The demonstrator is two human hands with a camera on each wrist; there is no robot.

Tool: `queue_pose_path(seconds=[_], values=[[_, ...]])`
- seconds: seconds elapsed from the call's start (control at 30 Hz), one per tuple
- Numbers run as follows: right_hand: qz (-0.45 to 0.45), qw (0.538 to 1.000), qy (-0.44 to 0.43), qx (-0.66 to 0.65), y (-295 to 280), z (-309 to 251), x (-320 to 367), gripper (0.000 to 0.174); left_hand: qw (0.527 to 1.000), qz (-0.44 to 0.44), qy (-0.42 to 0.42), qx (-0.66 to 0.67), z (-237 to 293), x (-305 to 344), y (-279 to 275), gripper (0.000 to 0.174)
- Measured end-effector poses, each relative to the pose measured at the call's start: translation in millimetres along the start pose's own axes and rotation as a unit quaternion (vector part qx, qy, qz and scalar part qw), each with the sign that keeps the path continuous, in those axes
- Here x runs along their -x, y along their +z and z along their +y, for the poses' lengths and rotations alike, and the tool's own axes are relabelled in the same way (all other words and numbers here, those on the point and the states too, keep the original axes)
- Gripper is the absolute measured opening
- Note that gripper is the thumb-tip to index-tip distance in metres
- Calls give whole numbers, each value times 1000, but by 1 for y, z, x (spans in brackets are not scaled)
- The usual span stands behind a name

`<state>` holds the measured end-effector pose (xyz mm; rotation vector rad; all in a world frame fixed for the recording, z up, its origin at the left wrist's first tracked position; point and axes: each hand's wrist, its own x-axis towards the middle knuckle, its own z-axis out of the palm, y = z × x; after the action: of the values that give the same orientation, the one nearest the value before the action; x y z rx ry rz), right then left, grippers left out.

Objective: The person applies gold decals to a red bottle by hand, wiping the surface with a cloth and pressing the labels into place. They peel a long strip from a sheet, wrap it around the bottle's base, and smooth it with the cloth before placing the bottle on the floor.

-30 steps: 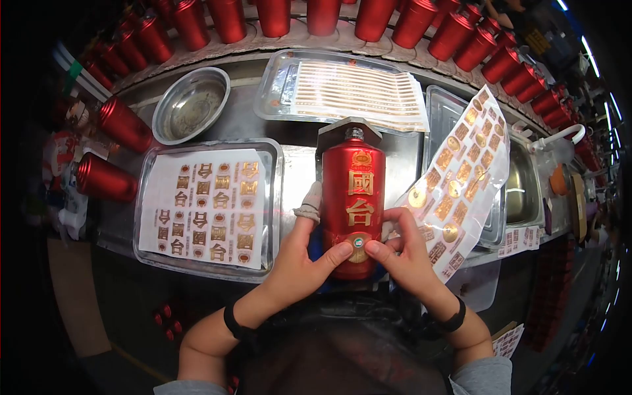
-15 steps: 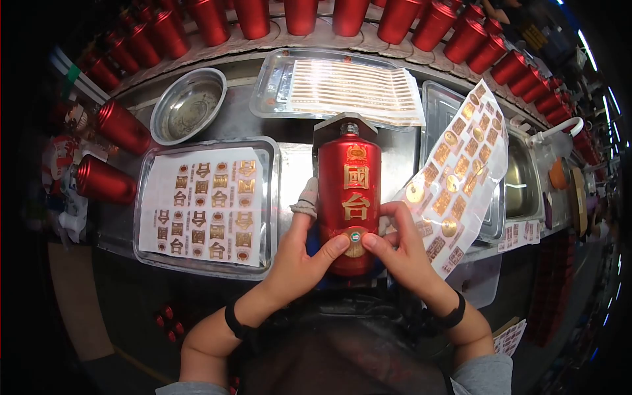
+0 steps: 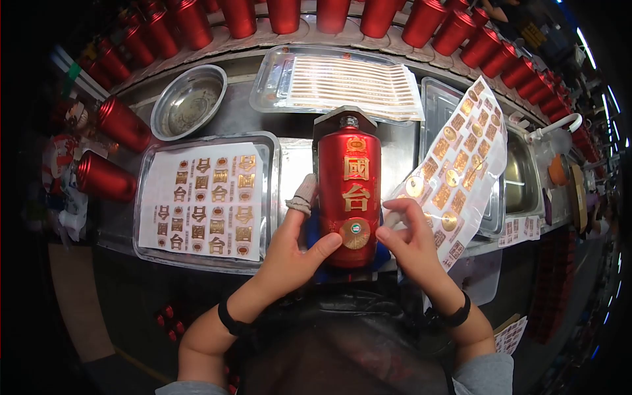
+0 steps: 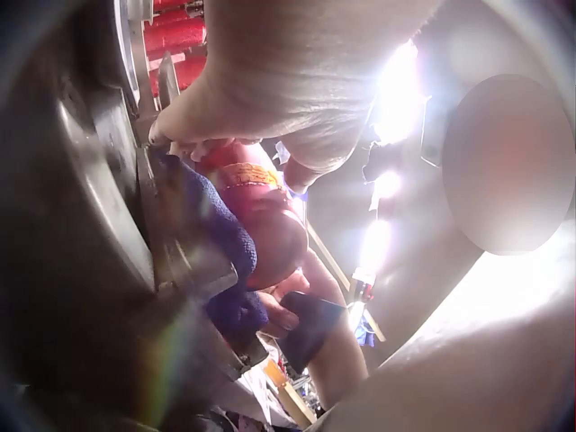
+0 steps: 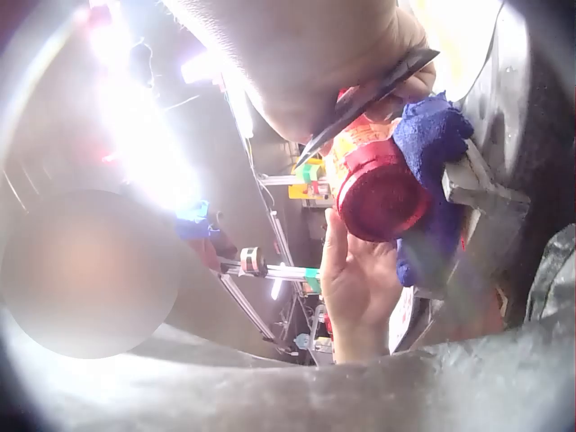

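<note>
A red bottle (image 3: pixel 347 148) with gold characters and a round gold seal sticker (image 3: pixel 355 234) lies in front of me, neck away. My left hand (image 3: pixel 286 253) grips its left side, thumb on the front beside the sticker, a white cover on the index finger. At the bottle's lower right edge is my right hand (image 3: pixel 415 247), thumb tip against the edge and fingers curled. A dark flat piece (image 5: pixel 373 103) with a thin edge sits in the right palm in the right wrist view; the head view hides it. Blue cloth (image 5: pixel 432 135) lies under the bottle.
Left of the bottle is a metal tray (image 3: pixel 272 171) with a gold sticker sheet (image 3: pixel 197 237). A metal bowl (image 3: pixel 187 105) and a tray of striped sheets (image 3: pixel 355 85) stand behind. Another sticker sheet (image 3: pixel 461 158) lies at right near a sink (image 3: pixel 520 178). Red bottles (image 3: pixel 283 16) line the back.
Both thumbs have come off the round sticker. The left thumb has shifted slightly left, and the right thumb has moved right to the bottle's edge. The bottle appears slightly higher in view.
</note>
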<state>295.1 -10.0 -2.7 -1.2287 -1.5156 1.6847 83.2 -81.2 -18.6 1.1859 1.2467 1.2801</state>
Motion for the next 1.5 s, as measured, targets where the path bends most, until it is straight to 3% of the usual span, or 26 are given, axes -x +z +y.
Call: queue_pose_path(seconds=[0.13, 0.57, 0.67, 0.87, 1.03, 1.27, 1.5], values=[[-1, 1000, 28, 6, -1, 2, 15, 49, 999, -34, 7, -30, -8, 10, -8, 89], [-46, 998, 44, 21, -2, 3, 16, 55, 999, -28, 11, -22, -8, 9, -6, 91], [-45, 994, 65, -69, 0, 1, 12, 54, 999, -23, 13, -20, -7, 8, -4, 92], [-21, 997, 13, 75, 7, -3, 14, 50, 999, -13, -10, -41, 1, 5, 6, 98], [-47, 998, 30, 28, 0, 1, 12, 49, 999, -15, -11, -38, 1, 4, 5, 99], [-103, 990, 81, -51, -14, 3, 15, 42, 990, -40, -58, 123, -7, 10, -13, 77], [-79, 994, 55, -47, -9, 9, 15, 39, 997, -53, -28, 52, -9, 13, -4, 88]])
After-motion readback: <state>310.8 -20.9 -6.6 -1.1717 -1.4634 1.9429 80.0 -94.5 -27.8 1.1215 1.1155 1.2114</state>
